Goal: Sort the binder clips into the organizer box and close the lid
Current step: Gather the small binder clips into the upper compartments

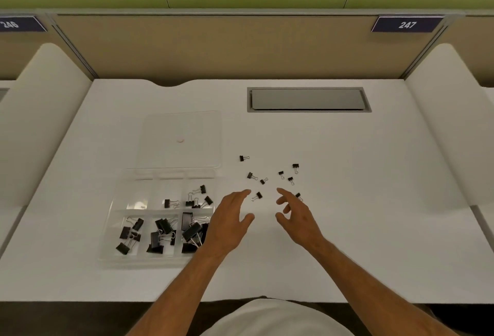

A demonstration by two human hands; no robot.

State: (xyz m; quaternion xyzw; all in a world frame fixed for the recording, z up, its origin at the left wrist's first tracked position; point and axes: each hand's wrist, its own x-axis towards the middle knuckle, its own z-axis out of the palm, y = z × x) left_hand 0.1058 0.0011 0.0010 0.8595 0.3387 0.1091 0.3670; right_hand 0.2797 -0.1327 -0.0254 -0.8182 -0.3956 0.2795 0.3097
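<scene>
A clear plastic organizer box [117,203] lies on the left of the white desk, its lid [184,127] swung open and flat behind it. The front compartments hold several large black binder clips [157,236]; the back right ones hold a few smaller clips [200,196]. Several tiny black clips [263,181] are scattered on the desk to the right of the box. My left hand [227,224] hovers open beside the box, fingertips close to one small clip [258,196]. My right hand [296,212] is open too, fingers spread, partly covering another clip [298,196].
A grey metal cable hatch [308,99] is set into the desk at the back right. White curved dividers [449,121] bound the desk on both sides, with a beige panel behind. The desk's front edge [80,301] runs near my body.
</scene>
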